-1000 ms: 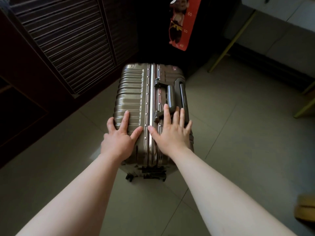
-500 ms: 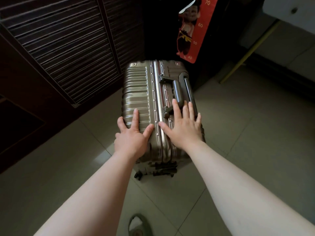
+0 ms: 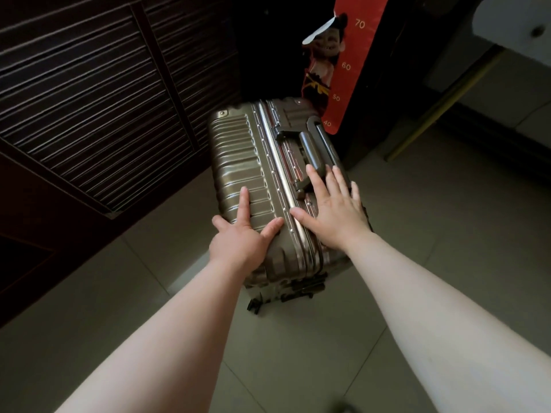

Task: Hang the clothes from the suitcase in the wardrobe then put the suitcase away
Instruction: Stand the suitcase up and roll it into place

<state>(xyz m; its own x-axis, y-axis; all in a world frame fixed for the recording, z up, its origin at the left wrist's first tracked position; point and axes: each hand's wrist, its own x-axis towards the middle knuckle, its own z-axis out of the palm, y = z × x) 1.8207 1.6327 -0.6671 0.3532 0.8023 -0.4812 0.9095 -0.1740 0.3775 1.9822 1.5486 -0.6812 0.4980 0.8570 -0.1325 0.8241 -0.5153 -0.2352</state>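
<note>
A closed, ribbed bronze metal suitcase (image 3: 238, 156) stands upright on its wheels on the tiled floor, its black side handle (image 3: 310, 147) facing up toward me. My left hand (image 3: 241, 239) presses flat on its near ribbed edge, fingers spread. To the right of the centre frame my right hand (image 3: 334, 210) lies flat too, fingertips touching the handle's near end. The dark slatted wardrobe door (image 3: 89, 102) stands at the left, just beside the suitcase.
A red height chart with a cartoon figure (image 3: 343, 67) hangs on the dark surface behind the suitcase. A white table with yellow legs (image 3: 441, 105) stands at the upper right. Grey floor tiles (image 3: 447, 234) spread to the right and near me.
The suitcase has rolled forward, away from me, toward the dark corner by the red chart. Both hands stay flat on it and moved along with it.
</note>
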